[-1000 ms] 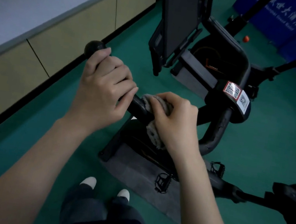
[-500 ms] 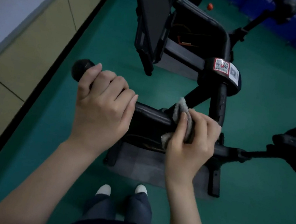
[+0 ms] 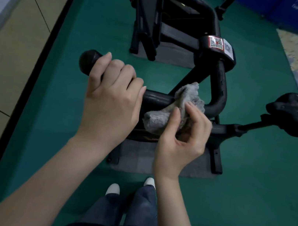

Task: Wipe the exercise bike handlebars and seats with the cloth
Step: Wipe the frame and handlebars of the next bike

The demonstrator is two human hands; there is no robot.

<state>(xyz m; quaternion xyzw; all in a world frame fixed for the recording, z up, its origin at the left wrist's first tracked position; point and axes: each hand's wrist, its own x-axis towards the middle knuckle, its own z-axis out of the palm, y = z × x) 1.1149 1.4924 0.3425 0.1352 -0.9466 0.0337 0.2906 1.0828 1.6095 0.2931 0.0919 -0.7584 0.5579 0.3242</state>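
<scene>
The left hand [image 3: 111,97] has its fingers [image 3: 123,70] curled tightly over the black handlebar [image 3: 156,97], just inside the rounded end that pokes out past the index finger. The right hand [image 3: 180,142] is half closed, thumb and fingertips pinching a grey cloth [image 3: 187,97] that drapes over the bar just beyond them, close to its bend. A bare stretch of bar lies between the hands. The seat [image 3: 294,115] sits well right of the right fingers.
</scene>
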